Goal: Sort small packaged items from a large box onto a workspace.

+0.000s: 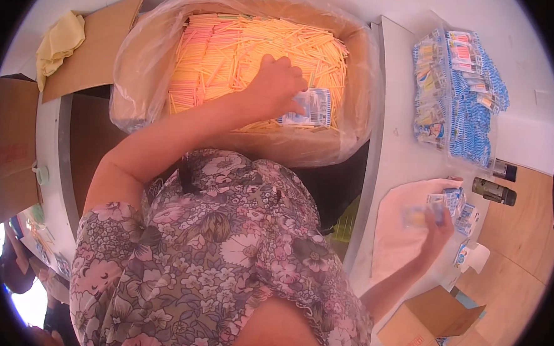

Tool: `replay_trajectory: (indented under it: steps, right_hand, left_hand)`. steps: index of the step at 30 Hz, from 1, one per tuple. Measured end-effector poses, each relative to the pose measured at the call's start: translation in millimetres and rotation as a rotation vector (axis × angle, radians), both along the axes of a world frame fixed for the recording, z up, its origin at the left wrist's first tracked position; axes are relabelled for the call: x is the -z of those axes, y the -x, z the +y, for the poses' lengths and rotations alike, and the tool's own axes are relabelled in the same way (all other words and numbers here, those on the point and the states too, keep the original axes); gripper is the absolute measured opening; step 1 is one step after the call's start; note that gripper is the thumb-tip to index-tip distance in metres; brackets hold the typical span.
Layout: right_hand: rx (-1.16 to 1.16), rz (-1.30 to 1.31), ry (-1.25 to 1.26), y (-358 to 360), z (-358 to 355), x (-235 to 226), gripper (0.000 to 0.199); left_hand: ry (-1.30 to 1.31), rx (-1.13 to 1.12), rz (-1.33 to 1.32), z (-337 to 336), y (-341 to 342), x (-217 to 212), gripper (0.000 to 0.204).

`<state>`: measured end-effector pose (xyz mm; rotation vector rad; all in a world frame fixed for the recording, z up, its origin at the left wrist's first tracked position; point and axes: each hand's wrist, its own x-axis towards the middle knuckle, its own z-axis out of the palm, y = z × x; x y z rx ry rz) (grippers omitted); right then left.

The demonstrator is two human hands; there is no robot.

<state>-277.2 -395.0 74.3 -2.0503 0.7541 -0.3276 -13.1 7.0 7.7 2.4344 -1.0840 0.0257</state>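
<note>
My left hand (274, 88) is over a plastic-lined carton, its fingers curled and the thumb on a clear packet (318, 107) with blue-and-white print. Below the packet lie many thin yellow and pink sticks (227, 51), heaped in the carton. To the right, my right hand (439, 230) is closed on a small clear-and-blue packet (414, 216), blurred by motion, above a pink cloth (394, 235). Several similar packets (467, 217) lie at the cloth's far edge, just beyond that hand.
A clear bin (446, 119) full of blue-and-white packets stands at the back right. Near it lie two dark cylinders (494, 190). An open cardboard box (409, 333) sits at the lower right. At the left are a cardboard flap (95, 51), a yellow cloth (61, 39) and another person's arm (19, 256).
</note>
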Motion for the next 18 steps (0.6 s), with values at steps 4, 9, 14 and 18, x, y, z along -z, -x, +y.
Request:
replay_trajectory:
  steps: [4,9,14,18]
  right_hand:
    - [0.122,0.138,0.174,39,-94,41,0.031]
    - [0.191,0.134,0.937,24,-74,53,0.027]
    - [0.127,-0.312,1.267,-16,28,28,0.022]
    - [-0.351,-0.451,0.862,-97,134,21,0.021]
  left_hand:
    - [-0.103,-0.04,-0.018,-21,-2,14,0.034]
    - [-0.027,-0.138,0.226,-17,-12,15,0.03]
    - [0.007,-0.17,0.222,-13,-14,15,0.017]
    - [0.218,-0.116,-0.071,-4,-8,19,0.012]
